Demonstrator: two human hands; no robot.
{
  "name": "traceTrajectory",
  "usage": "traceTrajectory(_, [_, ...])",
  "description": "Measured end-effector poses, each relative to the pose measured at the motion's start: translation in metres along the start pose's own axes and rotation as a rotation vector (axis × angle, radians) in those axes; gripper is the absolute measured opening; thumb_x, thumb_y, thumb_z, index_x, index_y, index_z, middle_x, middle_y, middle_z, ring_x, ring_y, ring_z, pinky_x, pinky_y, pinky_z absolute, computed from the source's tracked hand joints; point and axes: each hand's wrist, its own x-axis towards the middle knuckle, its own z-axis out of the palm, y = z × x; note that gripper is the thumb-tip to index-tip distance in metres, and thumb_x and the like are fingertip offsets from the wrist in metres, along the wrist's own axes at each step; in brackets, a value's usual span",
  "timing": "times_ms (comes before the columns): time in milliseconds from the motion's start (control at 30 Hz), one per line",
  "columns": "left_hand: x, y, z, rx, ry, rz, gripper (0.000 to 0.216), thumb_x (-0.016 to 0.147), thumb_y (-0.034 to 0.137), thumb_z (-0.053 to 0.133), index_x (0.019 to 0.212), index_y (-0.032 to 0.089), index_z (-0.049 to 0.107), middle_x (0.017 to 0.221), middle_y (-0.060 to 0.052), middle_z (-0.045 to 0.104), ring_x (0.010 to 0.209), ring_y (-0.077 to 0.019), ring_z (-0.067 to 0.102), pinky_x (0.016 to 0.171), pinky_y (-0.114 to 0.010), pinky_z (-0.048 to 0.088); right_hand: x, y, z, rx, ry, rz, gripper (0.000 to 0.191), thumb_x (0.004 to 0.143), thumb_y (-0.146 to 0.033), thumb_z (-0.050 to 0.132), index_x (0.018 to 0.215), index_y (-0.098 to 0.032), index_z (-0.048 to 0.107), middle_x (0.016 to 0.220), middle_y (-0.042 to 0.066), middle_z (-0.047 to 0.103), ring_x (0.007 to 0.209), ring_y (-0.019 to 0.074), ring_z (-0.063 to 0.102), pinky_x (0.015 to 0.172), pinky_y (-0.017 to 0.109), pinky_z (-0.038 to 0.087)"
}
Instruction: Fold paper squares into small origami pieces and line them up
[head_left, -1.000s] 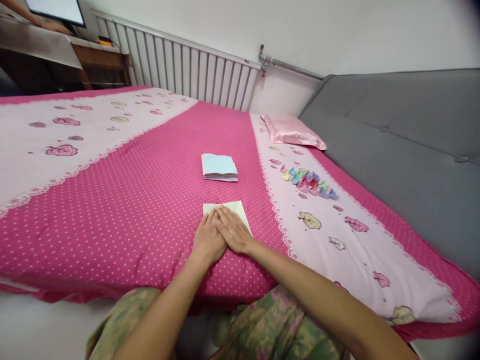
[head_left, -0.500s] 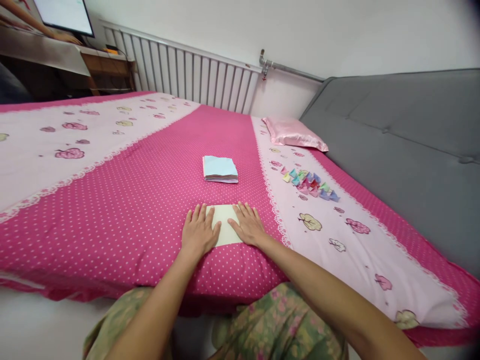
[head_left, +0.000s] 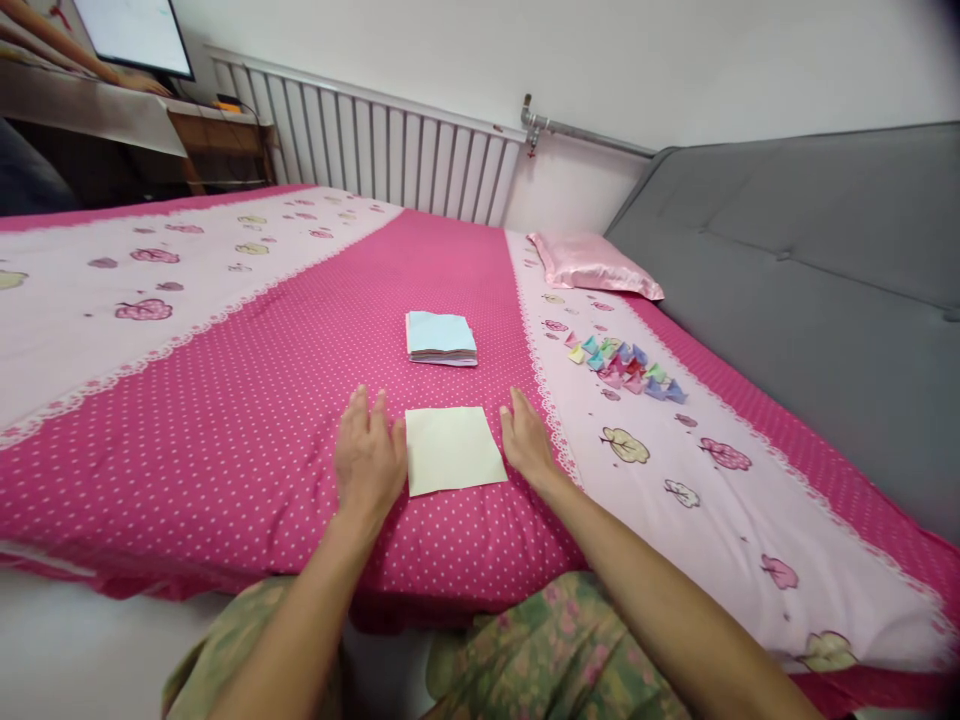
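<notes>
A pale yellow sheet of paper (head_left: 454,450) lies flat on the pink dotted bedspread in front of me. My left hand (head_left: 369,450) is at the paper's left edge, turned on its side, fingers stretched out and holding nothing. Just off the opposite edge, my right hand (head_left: 526,437) is also open, with its fingers extended. Beyond the sheet sits a stack of coloured paper (head_left: 441,335), light blue on top. To the right, several small folded paper pieces (head_left: 626,367) in many colours lie in a cluster on the white band of the bedspread.
The bed (head_left: 300,400) spans the view. A pink pillow (head_left: 592,264) rests near the grey headboard (head_left: 810,220). Behind the bed are a radiator (head_left: 375,140) and a pipe (head_left: 585,135). At upper left, another person's arm (head_left: 75,50) reaches over a desk by a monitor (head_left: 139,35).
Both my hands have lifted off the yellow paper and moved apart, left and right, uncovering the whole sheet. The paper stack and folded pieces stay put.
</notes>
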Motion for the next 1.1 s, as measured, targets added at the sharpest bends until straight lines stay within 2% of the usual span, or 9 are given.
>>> traceTrajectory(100, [-0.007, 0.018, 0.004, -0.103, -0.087, 0.286, 0.048, 0.088, 0.032, 0.029, 0.128, 0.008, 0.041, 0.141, -0.016, 0.030, 0.131, -0.0237, 0.024, 0.105, -0.040, 0.025, -0.008, -0.013, -0.001, 0.140, -0.033, -0.200, 0.054, 0.091, -0.037, 0.020, 0.136, -0.008, 0.026, 0.143, 0.012, 0.027, 0.132, 0.0192, 0.021, 0.107, 0.037, 0.019])
traceTrajectory(200, [-0.016, 0.025, 0.015, -0.062, -0.250, 0.433, 0.048, 0.088, 0.035, 0.030, 0.129, 0.012, 0.041, 0.141, -0.012, 0.032, 0.132, -0.0242, 0.022, 0.106, -0.042, 0.021, -0.019, -0.024, 0.005, 0.124, -0.230, -0.406, 0.053, 0.091, -0.040, 0.023, 0.135, -0.013, 0.030, 0.142, 0.009, 0.030, 0.132, 0.0194, 0.021, 0.108, 0.038, 0.017])
traceTrajectory(333, [-0.019, 0.018, 0.023, 0.047, -0.367, 0.329, 0.053, 0.086, 0.042, 0.031, 0.128, 0.011, 0.042, 0.137, -0.015, 0.039, 0.129, -0.0274, 0.029, 0.105, -0.043, 0.021, -0.023, -0.025, 0.011, 0.027, -0.329, -0.342, 0.055, 0.089, -0.042, 0.027, 0.134, -0.010, 0.033, 0.141, 0.013, 0.031, 0.132, 0.0231, 0.023, 0.107, 0.040, 0.016])
traceTrajectory(500, [-0.013, 0.010, 0.006, 0.082, -0.266, 0.098, 0.057, 0.084, 0.040, 0.035, 0.126, 0.002, 0.041, 0.128, -0.024, 0.045, 0.118, -0.0306, 0.043, 0.096, -0.039, 0.034, -0.012, -0.014, -0.004, -0.055, -0.228, -0.049, 0.057, 0.085, -0.035, 0.037, 0.134, -0.006, 0.030, 0.135, 0.019, 0.039, 0.123, 0.0279, 0.036, 0.100, 0.041, 0.027])
traceTrajectory(633, [-0.009, 0.007, -0.011, 0.012, -0.249, -0.080, 0.048, 0.082, 0.040, 0.037, 0.115, 0.007, 0.052, 0.100, -0.018, 0.061, 0.095, -0.0302, 0.056, 0.078, -0.039, 0.043, -0.006, -0.006, -0.016, -0.005, -0.259, 0.100, 0.058, 0.085, -0.032, 0.038, 0.135, -0.006, 0.027, 0.123, 0.020, 0.051, 0.111, 0.0310, 0.048, 0.089, 0.043, 0.036])
traceTrajectory(767, [-0.006, 0.003, -0.012, -0.222, -0.388, -0.220, 0.048, 0.077, 0.039, 0.046, 0.118, 0.015, 0.050, 0.081, -0.007, 0.066, 0.075, -0.0236, 0.061, 0.062, -0.031, 0.044, -0.005, -0.003, -0.015, 0.068, -0.307, 0.127, 0.058, 0.082, -0.029, 0.043, 0.134, -0.009, 0.030, 0.097, 0.013, 0.065, 0.091, 0.0268, 0.059, 0.077, 0.038, 0.043])
traceTrajectory(867, [-0.006, -0.001, -0.007, -0.425, -0.406, -0.293, 0.052, 0.072, 0.036, 0.054, 0.120, 0.016, 0.050, 0.074, -0.003, 0.066, 0.067, -0.0197, 0.061, 0.058, -0.028, 0.043, -0.006, -0.002, -0.013, 0.160, -0.334, 0.115, 0.060, 0.078, -0.024, 0.047, 0.135, -0.014, 0.029, 0.077, 0.004, 0.067, 0.072, 0.0192, 0.061, 0.064, 0.029, 0.045])
traceTrajectory(1000, [-0.006, -0.003, -0.001, -0.785, -0.374, -0.382, 0.063, 0.063, 0.030, 0.063, 0.122, 0.015, 0.050, 0.070, -0.003, 0.064, 0.061, -0.0163, 0.060, 0.056, -0.027, 0.045, -0.008, -0.001, -0.014, 0.567, -0.371, 0.144, 0.059, 0.072, -0.015, 0.052, 0.130, -0.017, 0.039, 0.062, -0.002, 0.062, 0.052, 0.0110, 0.055, 0.049, 0.022, 0.042])
traceTrajectory(1100, [-0.006, -0.001, 0.001, -1.025, -0.367, -0.457, 0.065, 0.058, 0.027, 0.067, 0.120, 0.012, 0.052, 0.069, -0.003, 0.062, 0.059, -0.0145, 0.059, 0.055, -0.026, 0.047, -0.008, -0.001, -0.014, 0.798, -0.403, 0.207, 0.046, 0.068, -0.011, 0.056, 0.114, -0.016, 0.057, 0.067, -0.001, 0.066, 0.055, 0.0099, 0.058, 0.053, 0.022, 0.046])
